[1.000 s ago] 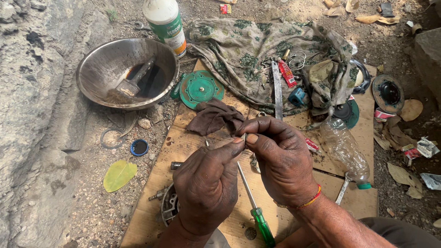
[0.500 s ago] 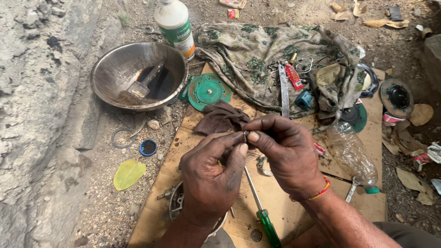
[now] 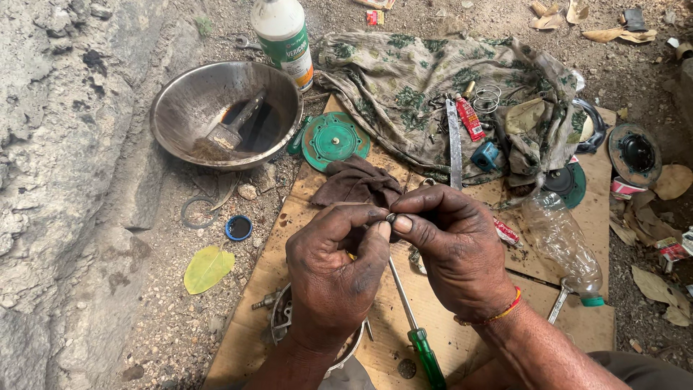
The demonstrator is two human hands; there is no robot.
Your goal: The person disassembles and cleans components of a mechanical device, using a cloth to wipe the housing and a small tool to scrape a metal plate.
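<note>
1. Rock face (image 3: 50, 180): grey, rough; filled the left edge of the frame from top to bottom.
2. Patterned cloth (image 3: 433, 94): green-and-tan, crumpled; lay across the upper centre and upper right, bearing a metal strip (image 3: 454, 144), a small red tube (image 3: 470, 118), a blue fitting (image 3: 486, 155) and wire rings (image 3: 489, 94).
3. Cardboard sheet (image 3: 447, 303): brown, flat on the dirt; ran from centre to lower centre, under both hands.
4. Steel bowl (image 3: 216, 108): round, upper left; held dark liquid and a brush (image 3: 231, 130).
5. White bottle (image 3: 283, 40): green label, stood at top centre, just beside the bowl.
6. Clear plastic bottle (image 3: 559, 238): lay on its side at right of centre, green cap toward the lower right.
7. Left hand (image 3: 336, 274): lower centre, grimy; thumb and forefinger closed in a pinch on the small part.
8. Right hand (image 3: 451, 249): just right of centre, red thread at the wrist; thumb and forefinger pinched shut on the same part from the other side.
9. Green round cover (image 3: 334, 139): flat on the cardboard's upper edge, above the hands.
10. Brown rag (image 3: 357, 184): bunched, directly above the hands and partly behind them.
11. Screwdriver (image 3: 419, 332): green handle, lay on the cardboard below the hands, shaft passing under them.
12. Blue cap (image 3: 238, 228): on the dirt at left of centre, beside a yellow leaf (image 3: 208, 269).
13. Small part (image 3: 390, 217): tiny, dark metal; sat at the frame's centre, clamped between the touching fingertips of both hands, mostly hidden; its kind could not be told.
</note>
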